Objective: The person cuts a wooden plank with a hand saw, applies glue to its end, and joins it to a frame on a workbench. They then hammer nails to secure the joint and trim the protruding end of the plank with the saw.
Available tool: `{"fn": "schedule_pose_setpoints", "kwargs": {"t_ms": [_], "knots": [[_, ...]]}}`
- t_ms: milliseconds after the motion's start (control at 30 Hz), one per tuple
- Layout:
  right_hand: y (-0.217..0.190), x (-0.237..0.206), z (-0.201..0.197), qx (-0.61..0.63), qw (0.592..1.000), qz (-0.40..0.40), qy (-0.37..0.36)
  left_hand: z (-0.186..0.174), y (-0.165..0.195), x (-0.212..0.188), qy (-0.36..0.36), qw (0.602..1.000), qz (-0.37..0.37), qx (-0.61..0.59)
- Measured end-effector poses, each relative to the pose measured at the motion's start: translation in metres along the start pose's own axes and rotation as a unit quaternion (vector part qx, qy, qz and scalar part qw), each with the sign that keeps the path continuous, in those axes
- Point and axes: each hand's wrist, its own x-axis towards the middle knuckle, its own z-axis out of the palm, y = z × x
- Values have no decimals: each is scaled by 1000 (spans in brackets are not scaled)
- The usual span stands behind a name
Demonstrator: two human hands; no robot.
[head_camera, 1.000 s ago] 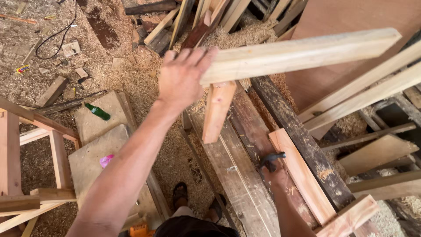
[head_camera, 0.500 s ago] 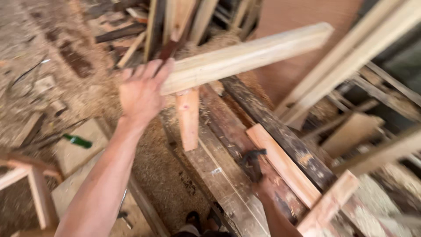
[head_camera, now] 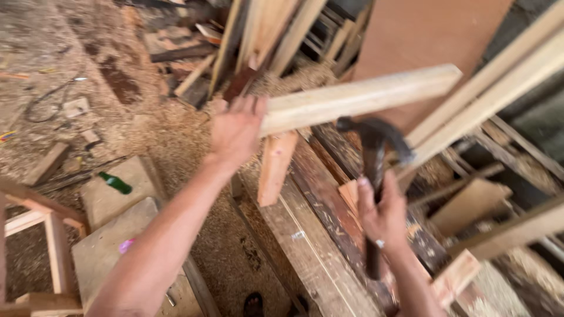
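Workshop scene viewed from above. The left hand [head_camera: 235,130] grips the near end of a pale wooden plank [head_camera: 358,98], fingers wrapped over its top edge; the plank is held off the table [head_camera: 311,258] and extends to the right of the hand, tilting slightly upward. A short pale wooden piece [head_camera: 275,167] hangs downward from the plank just right of the left hand, apparently joined to its underside. The right hand [head_camera: 385,214] is clenched around the dark handle of a hammer [head_camera: 376,158], whose head lies just below the plank, near its middle; contact between head and plank cannot be determined because of blur. Below the plank, the table consists of worn dark boards strewn with sawdust. Beyond the plank, further pale slats [head_camera: 499,88] lean diagonally against a reddish-brown board [head_camera: 423,35]. Left of the plank, on the sawdust-covered floor, a green bottle [head_camera: 115,183] rests on a flat panel [head_camera: 111,194], beside a wooden frame [head_camera: 41,235].
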Motion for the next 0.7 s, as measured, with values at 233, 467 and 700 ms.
{"fn": "schedule_pose_setpoints", "kwargs": {"t_ms": [233,467,700], "knots": [[-201,37,-59,-205,931,-286,97,5,4,-3,25,999,-9,-30],[-167,80,-15,-366,885,-241,-157,-6,4,-11,-19,1000,-3,-21],[-163,89,-23,-288,936,-134,-150,-9,-7,-12,-9,1000,17,5]]}}
